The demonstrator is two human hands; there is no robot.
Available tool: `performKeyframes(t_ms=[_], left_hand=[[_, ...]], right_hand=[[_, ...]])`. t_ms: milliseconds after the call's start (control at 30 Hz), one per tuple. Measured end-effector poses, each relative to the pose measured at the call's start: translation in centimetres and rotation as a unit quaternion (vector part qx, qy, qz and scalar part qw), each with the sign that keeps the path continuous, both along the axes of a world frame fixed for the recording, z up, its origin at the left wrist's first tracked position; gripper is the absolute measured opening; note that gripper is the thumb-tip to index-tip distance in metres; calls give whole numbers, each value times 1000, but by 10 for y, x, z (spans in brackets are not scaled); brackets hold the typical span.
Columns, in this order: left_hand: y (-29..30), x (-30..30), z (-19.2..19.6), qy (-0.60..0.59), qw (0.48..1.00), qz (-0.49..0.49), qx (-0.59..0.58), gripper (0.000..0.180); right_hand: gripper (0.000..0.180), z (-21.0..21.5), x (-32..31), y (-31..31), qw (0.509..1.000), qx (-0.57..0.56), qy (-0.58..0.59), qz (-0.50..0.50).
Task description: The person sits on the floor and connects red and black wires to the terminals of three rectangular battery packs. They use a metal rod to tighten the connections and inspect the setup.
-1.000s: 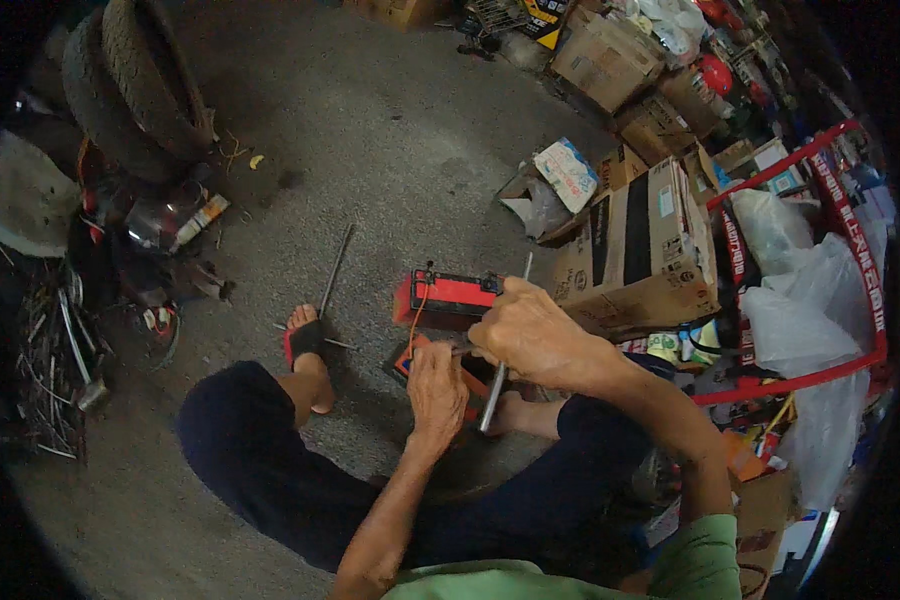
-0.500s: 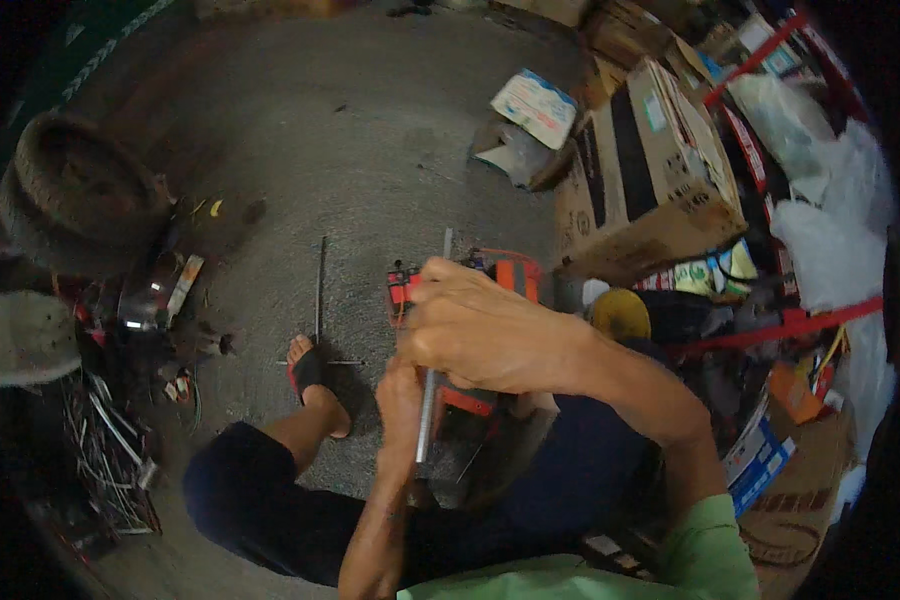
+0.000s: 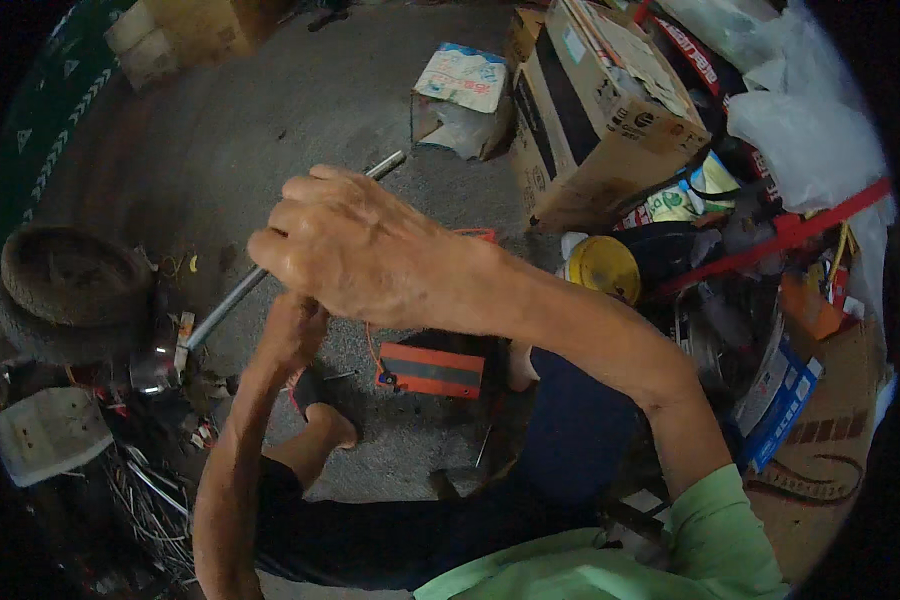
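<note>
Right hand [image 3: 355,250] closed around a long metal rod [image 3: 230,300]; left hand [image 3: 292,330] grasps it lower, above a red-and-black box [image 3: 432,368].

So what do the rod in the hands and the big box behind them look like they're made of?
The rod looks like bare metal: grey, with a bright sheen along its length, though steel or aluminium can't be told. The right hand grips it high, the left hand lower. The big box looks like brown corrugated cardboard, matte, with creased, worn flaps.
</note>
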State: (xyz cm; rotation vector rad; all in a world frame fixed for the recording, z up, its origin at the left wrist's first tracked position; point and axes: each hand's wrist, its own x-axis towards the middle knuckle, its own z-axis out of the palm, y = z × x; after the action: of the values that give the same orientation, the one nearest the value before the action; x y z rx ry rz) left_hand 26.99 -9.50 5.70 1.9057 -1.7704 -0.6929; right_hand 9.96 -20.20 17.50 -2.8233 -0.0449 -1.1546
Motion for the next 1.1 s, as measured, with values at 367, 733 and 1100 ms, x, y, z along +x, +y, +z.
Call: performKeyframes(t_ms=[367, 733, 1100], left_hand=[[-68, -6, -59, 34, 999, -6, -39, 22], [-62, -14, -52, 112, 992, 16, 52, 27], [-62, -10, -59, 96, 995, 13, 36, 24]], right_hand=[[23, -46, 1, -40, 988, 20, 119, -97], [25, -63, 6, -47, 991, 23, 108, -82], [25, -59, 5, -46, 989, 25, 128, -74]])
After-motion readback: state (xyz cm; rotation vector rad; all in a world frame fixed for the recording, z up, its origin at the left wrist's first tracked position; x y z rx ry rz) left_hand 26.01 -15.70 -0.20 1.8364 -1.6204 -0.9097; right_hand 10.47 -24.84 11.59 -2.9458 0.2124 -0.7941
